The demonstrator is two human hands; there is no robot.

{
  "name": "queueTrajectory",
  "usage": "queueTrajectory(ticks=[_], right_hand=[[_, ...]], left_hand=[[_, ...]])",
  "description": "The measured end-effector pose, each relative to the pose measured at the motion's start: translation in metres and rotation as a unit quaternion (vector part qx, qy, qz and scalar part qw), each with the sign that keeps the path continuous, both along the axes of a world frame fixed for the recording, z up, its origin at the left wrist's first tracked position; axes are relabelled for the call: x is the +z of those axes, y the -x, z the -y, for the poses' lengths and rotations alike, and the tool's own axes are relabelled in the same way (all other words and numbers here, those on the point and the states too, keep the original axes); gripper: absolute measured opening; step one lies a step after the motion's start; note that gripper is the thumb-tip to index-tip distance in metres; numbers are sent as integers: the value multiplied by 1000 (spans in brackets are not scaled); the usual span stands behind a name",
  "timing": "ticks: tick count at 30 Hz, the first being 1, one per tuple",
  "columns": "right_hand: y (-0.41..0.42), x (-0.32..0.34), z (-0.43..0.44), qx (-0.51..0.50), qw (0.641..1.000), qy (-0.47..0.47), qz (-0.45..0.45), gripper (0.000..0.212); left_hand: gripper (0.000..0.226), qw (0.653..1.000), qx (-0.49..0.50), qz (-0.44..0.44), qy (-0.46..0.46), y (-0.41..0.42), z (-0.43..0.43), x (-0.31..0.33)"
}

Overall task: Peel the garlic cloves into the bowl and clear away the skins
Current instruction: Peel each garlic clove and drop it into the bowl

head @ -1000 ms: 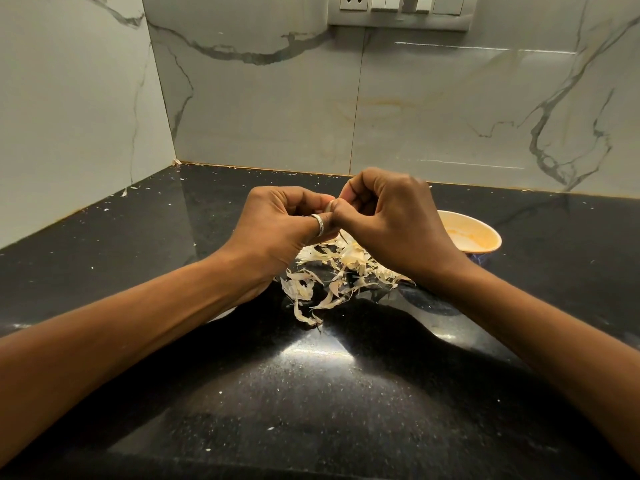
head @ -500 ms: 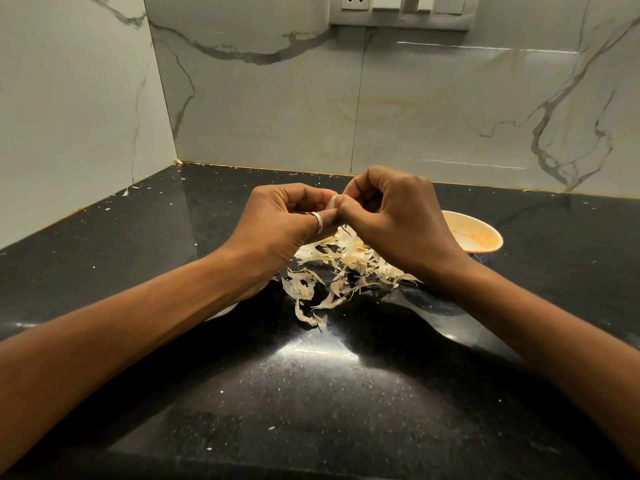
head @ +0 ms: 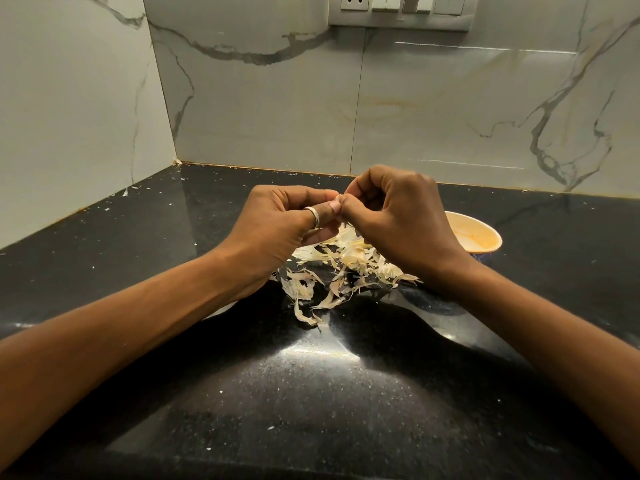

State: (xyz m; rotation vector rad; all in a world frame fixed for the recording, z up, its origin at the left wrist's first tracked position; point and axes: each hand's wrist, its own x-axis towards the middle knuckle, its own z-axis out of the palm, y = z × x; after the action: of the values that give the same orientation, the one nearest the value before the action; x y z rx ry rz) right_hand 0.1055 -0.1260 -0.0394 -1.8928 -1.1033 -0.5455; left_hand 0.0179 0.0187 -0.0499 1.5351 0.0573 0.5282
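My left hand (head: 280,230), a ring on its thumb, and my right hand (head: 401,220) meet above the counter, fingertips pinched together on a small garlic clove (head: 340,199) that is almost wholly hidden between them. Directly below lies a heap of pale, papery garlic skins (head: 339,275) on the black counter (head: 311,393). A shallow orange-tinted bowl (head: 474,233) stands just right of my right hand, partly covered by it; I cannot make out its contents.
Marble-look walls close off the counter at the back and left, meeting in a corner. A switch and socket panel (head: 401,10) hangs on the back wall. Tiny skin flecks dot the counter.
Both hands have stayed pinched on the clove, shifting only slightly at the fingertips. The skin heap and bowl have not moved.
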Motion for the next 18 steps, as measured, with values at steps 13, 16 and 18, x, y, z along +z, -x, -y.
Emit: queueTrajectory(ticks=[13,16,18], right_hand=[[-2,-1,1,21,1000,10,-2,15],[-1,-2,0,29,999,17,2,17],[-1,-2,0,33,999,19,2,16]], left_hand=[[12,999,-18,-22,20,-3,0,0],[9,998,-25,-16,47,-3,-2,1],[9,997,-27,-15,65,-4,-3,0]])
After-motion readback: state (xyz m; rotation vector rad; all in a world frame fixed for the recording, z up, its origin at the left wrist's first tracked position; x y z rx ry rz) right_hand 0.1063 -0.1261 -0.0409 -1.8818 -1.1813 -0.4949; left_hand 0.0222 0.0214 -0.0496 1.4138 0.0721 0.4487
